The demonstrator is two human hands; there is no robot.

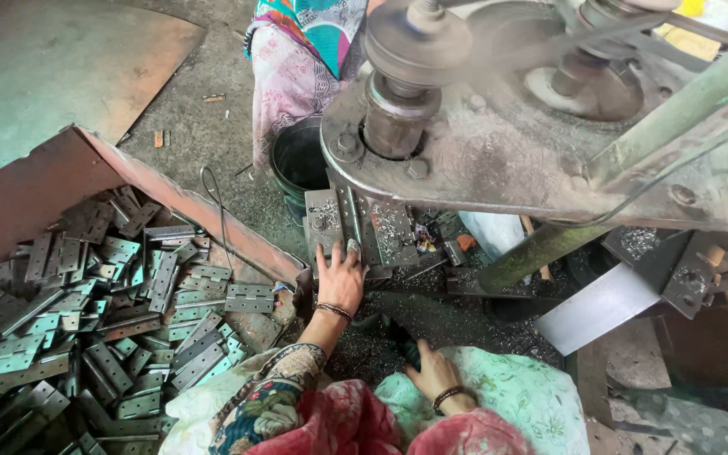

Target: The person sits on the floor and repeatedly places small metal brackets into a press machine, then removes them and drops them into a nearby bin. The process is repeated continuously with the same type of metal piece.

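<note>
Reaching left hand (340, 278), grip open, touches hinge (352, 221) under press (499, 143); right hand (433, 371) rests loosely curled, empty, on lap

The fingertips of my left hand (340, 278) were hidden under the hinge (355, 226) on the press bed. My right hand (436, 371) curled out of sight in my lap. The spinning flywheel (419, 38) blurred; the hinge pile (86, 312) ran off the floor's left edge.
</note>
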